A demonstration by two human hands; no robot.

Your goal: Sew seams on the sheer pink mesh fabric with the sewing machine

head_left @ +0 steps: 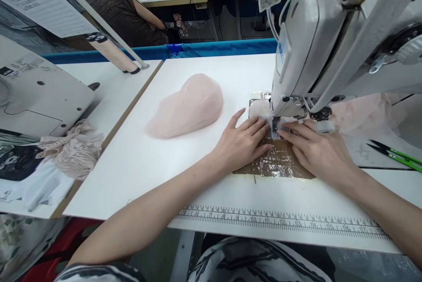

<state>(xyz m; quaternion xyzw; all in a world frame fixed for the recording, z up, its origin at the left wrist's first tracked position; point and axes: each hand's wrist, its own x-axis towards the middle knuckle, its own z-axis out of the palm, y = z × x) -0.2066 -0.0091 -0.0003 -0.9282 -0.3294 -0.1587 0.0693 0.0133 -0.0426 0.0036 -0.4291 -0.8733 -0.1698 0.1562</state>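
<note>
My left hand lies to the left of the sewing machine's presser foot, its fingers stretched out and the tips pressed down close to it. From the other side my right hand reaches in, fingers extended flat, with the tips right at the foot. A small piece of pale, sheer fabric shows just beyond my left fingertips; how much of it lies under the hands is hidden. Beneath both hands is a brown patch covered with shiny clear tape. The white sewing machine stands over the hands.
A sheer pink fabric piece lies left on the white table. Green thread snips and more pink fabric are right. Along the front edge runs a printed ruler. Beige trim lies far left. Another person sits behind.
</note>
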